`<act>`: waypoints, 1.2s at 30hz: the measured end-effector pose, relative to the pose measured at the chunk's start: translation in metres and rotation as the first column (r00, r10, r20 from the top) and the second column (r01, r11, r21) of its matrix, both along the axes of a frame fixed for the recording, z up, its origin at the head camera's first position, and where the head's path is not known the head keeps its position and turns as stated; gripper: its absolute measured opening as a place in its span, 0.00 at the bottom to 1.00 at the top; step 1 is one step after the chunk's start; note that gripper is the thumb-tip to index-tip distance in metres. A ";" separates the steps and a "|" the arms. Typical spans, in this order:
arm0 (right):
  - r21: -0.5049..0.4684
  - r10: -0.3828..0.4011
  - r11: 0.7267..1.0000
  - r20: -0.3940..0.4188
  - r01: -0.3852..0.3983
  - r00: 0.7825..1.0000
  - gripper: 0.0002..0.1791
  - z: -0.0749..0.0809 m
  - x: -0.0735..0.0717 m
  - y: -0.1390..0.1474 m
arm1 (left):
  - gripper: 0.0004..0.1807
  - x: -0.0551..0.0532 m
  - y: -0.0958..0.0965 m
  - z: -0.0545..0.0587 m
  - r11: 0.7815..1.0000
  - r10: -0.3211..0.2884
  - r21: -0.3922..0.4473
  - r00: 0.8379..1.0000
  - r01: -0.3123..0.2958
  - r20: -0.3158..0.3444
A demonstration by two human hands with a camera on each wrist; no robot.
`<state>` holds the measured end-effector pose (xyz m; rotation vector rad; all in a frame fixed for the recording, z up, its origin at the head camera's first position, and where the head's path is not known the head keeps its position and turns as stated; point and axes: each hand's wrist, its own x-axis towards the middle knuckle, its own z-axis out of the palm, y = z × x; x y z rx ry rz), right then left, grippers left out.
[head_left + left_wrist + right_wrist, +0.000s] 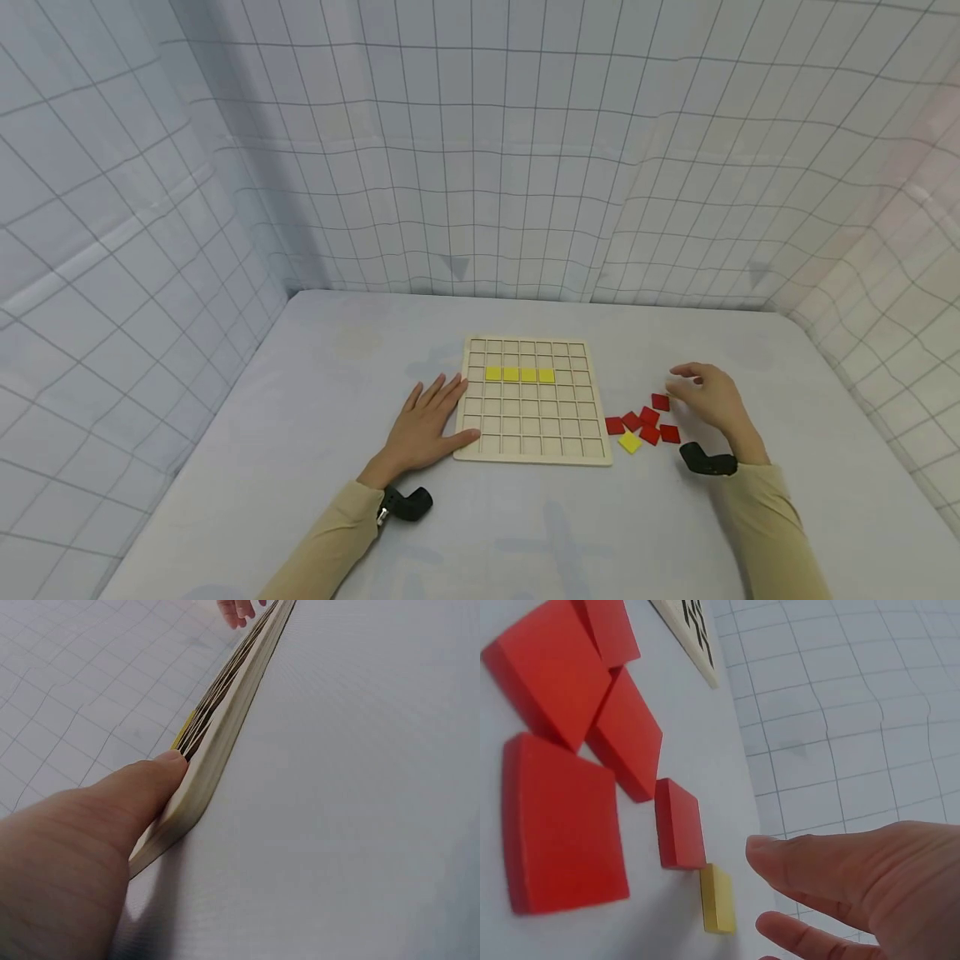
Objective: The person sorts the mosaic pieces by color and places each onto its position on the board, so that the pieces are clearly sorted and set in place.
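My left hand lies with spread, straight fingers along the left edge of a pale wooden grid board. Its thumb rests on the board's near left corner in the left wrist view. A row of several yellow tiles sits in the board's upper cells. Right of the board, my right hand hovers over loose square tiles, fingers loosely bent and holding nothing. Below its fingertips in the right wrist view stands a yellow tile beside a red tile.
Several more red tiles are scattered between the board and my right hand, some overlapping. Another yellow tile lies at their near side. The white tabletop is bordered by grid-patterned cloth at the back and sides.
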<state>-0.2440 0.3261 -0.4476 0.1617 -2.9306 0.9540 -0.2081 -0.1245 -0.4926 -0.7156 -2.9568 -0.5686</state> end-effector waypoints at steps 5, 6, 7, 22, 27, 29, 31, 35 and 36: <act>0.036 0.006 0.999 0.009 -0.006 1.000 0.22 -0.003 0.000 0.007 | 0.47 0.000 0.000 0.000 1.000 0.000 0.003 1.000 0.000 -0.003; 0.045 0.008 0.999 0.008 -0.009 1.000 0.22 -0.004 0.000 0.008 | 0.47 0.000 0.000 0.000 1.000 0.000 0.003 1.000 0.000 -0.005; 0.054 0.010 0.999 0.005 -0.011 1.000 0.22 -0.005 0.000 0.009 | 0.47 0.000 0.000 0.000 1.000 0.000 0.001 1.000 0.000 -0.007; 0.069 0.006 0.998 -0.011 -0.005 1.000 0.16 -0.009 0.000 0.012 | 0.47 -0.002 -0.001 -0.005 1.000 0.006 -0.013 0.999 -0.007 -0.032; 0.065 0.024 0.998 -0.012 -0.023 1.000 0.15 -0.007 0.000 0.013 | 0.47 -0.001 0.000 -0.002 1.000 0.003 -0.014 1.000 -0.003 -0.011; 0.068 0.030 0.997 -0.008 -0.029 1.000 0.15 -0.007 0.000 0.013 | 0.47 -0.001 0.000 -0.001 1.000 0.001 -0.009 1.000 -0.002 -0.008; 0.070 0.031 0.997 -0.002 -0.031 1.000 0.15 -0.007 0.000 0.013 | 0.47 -0.001 0.000 0.000 1.000 0.001 -0.005 1.000 -0.001 -0.009; 0.068 0.021 0.997 0.010 -0.021 1.000 0.15 -0.007 0.000 0.013 | 0.47 -0.001 0.000 0.000 1.000 0.002 -0.009 1.000 -0.002 -0.012; 0.071 0.016 0.997 0.012 -0.017 1.000 0.15 -0.007 0.000 0.013 | 0.47 -0.001 0.000 -0.001 1.000 0.002 -0.011 1.000 -0.002 -0.013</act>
